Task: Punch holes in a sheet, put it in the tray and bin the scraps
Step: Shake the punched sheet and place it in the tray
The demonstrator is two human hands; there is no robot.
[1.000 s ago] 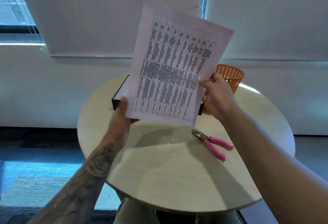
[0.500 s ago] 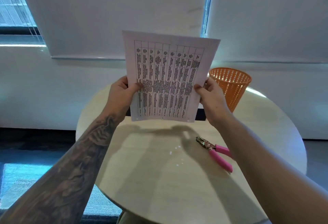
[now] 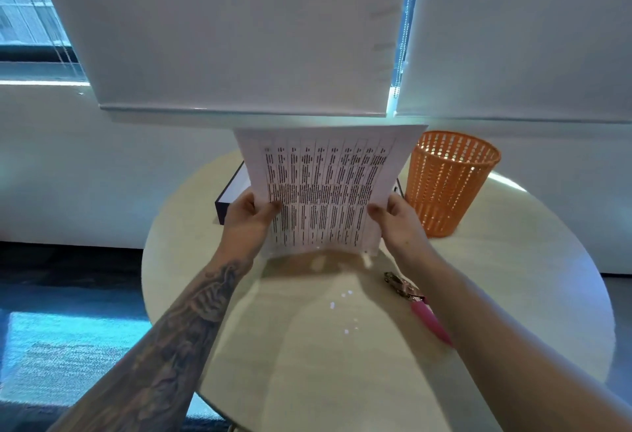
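A: Why is the sheet [image 3: 325,185] upright?
B: The left hand [image 3: 251,218] and right hand [image 3: 398,218] each pinch a side edge, thumbs in front, keeping it flat before the dark tray [image 3: 231,197] at the round table's [image 3: 307,380] far edge, probably to lower it in.
A: Around it?
B: Orange basket [image 3: 448,185] far right; scraps [image 3: 342,298] mid-table, pink punch [image 3: 420,305] beside them; white blinds [image 3: 239,31] behind.

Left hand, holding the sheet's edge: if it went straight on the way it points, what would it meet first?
Probably the black tray just beyond the left hand; the sheet hides most of it, so depth is uncertain.
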